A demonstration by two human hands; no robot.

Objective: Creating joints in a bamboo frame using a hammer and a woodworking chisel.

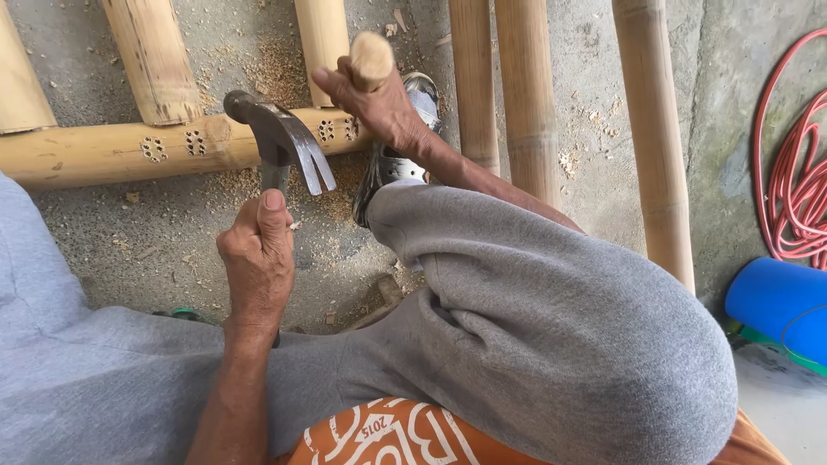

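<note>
Down on the concrete floor, the person sits with grey-trousered legs bent, the right knee raised across the view. The left hand is closed around the handle of a claw hammer, thumb pressed up along the handle just under the head; the steel head sits above a horizontal bamboo pole, its claw pointing down and to the right. I cannot tell whether the head touches the pole. The right hand is wrapped shut around a short round wooden tool handle, whose blunt end sticks up out of the fist; what lies below the fist is hidden. That hand hovers near the right end of the horizontal pole, which shows clusters of small drilled holes along its side. Sawdust lies scattered about. More bamboo poles stand or lean behind, a sandalled foot rests beside them, and a red hose coils at the right above a blue roll.
</note>
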